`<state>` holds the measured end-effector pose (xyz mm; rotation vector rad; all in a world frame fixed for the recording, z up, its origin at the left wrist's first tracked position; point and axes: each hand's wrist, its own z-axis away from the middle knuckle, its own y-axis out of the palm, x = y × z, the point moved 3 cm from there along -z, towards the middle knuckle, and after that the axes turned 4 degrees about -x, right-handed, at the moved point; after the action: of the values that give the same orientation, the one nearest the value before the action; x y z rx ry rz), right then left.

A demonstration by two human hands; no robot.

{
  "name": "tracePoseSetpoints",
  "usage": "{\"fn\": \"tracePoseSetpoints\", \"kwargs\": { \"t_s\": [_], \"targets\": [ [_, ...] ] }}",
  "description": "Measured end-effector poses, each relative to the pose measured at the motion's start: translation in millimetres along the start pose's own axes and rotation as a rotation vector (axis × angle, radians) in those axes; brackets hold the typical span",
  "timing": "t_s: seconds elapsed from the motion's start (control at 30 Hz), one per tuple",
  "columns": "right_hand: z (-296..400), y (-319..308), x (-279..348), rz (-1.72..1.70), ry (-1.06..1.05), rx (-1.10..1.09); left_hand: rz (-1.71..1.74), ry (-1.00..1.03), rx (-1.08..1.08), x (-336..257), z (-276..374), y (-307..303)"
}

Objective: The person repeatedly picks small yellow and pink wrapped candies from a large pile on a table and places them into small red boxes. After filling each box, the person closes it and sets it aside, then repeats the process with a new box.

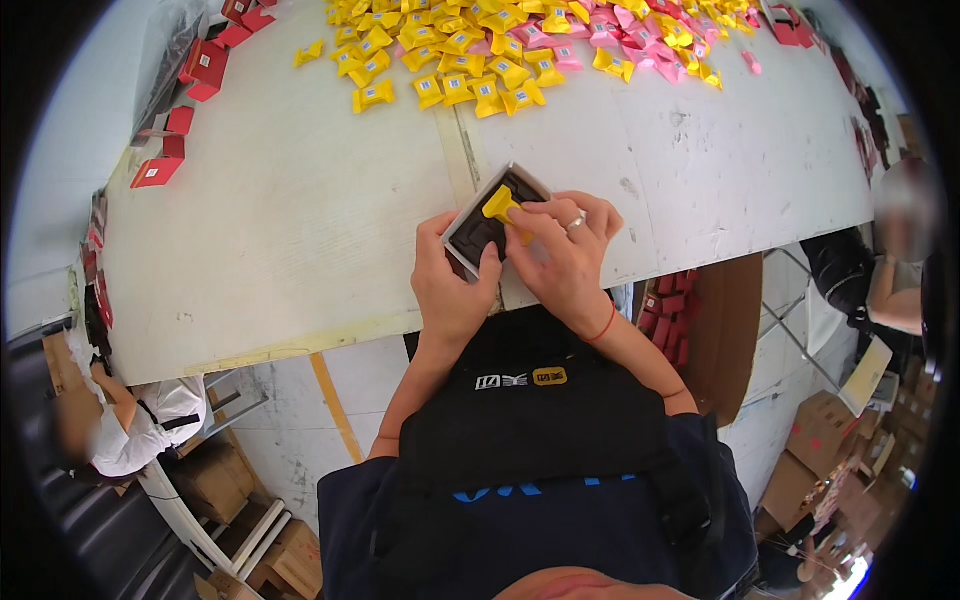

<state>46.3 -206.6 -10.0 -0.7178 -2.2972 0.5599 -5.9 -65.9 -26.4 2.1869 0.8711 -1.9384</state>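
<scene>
Near the table's front edge, my left hand grips a small white-walled box with a black moulded insert, its thumb lying over the near side. The box is tilted in my grasp. My right hand pinches a yellow wrapped packet over the box's right part; fingers hide some of the packet, and whether it rests in a slot I cannot tell. At the far side of the table lies a heap of yellow wrapped packets, mixed with pink wrapped packets towards the right.
Red cardboard boxes line the white table at its left end. Below its front edge on the right stands a brown carton beside red boxes. Co-workers are at the left and right. Cartons are stacked lower right.
</scene>
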Motion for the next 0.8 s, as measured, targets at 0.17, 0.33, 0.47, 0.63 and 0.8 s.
{"fn": "tracePoseSetpoints", "kwargs": {
  "t_s": [0.17, 0.33, 0.47, 0.63, 0.8],
  "targets": [
    [-5, -6, -1, 0.073, -0.023, -0.034, -0.058, 0.083, -0.017, 4, -3, 1],
    [-15, -5, -5, -0.045, 0.068, 0.126, 0.018, 0.119, 0.020, 14, 0, 1],
    [-18, -1, -15, -0.120, 0.160, 0.341, -0.041, 0.044, 0.092, 4, 1, -6],
    [-55, -21, -44, -0.427, 0.045, 0.313, -0.066, 0.084, 0.089, 11, 3, -7],
    [-118, 32, -143, 0.024, -0.135, 0.165, 0.159, -0.029, 0.115, 17, 3, -3]
  ]
}}
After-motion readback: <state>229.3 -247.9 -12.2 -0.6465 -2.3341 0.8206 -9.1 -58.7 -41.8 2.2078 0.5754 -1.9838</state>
